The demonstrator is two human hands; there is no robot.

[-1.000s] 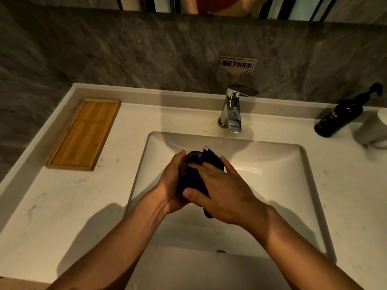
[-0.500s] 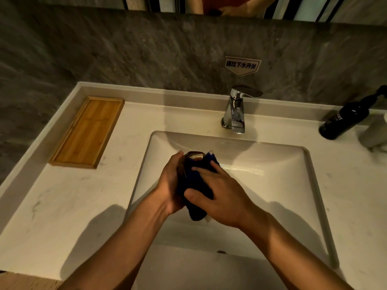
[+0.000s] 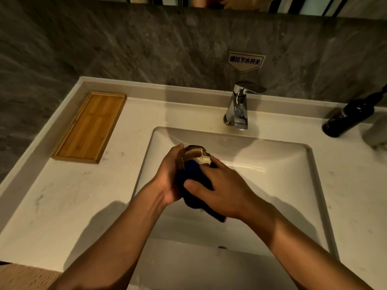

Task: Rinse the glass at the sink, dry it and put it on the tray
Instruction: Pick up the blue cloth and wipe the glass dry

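Note:
Over the white sink basin [image 3: 272,164] I hold a clear glass [image 3: 194,154] on its side, its far end showing between my hands. My left hand [image 3: 169,178] grips it from the left. My right hand [image 3: 222,191] presses a dark blue cloth [image 3: 193,178] against the glass; a tail of cloth hangs below my palm. Most of the glass is hidden by cloth and fingers. A wooden tray [image 3: 88,128] with nothing on it lies on the counter at the back left.
A chrome faucet [image 3: 238,107] stands behind the basin with no water running. A black pump bottle [image 3: 347,118] and a pale cup [image 3: 377,135] sit at the right. White marble counter [image 3: 62,206] runs left of the basin, below a grey stone wall with a sign.
The cloth has slid down the glass, so more of the glass's far end shows now. My hands stay over the basin; the view has shifted slightly right.

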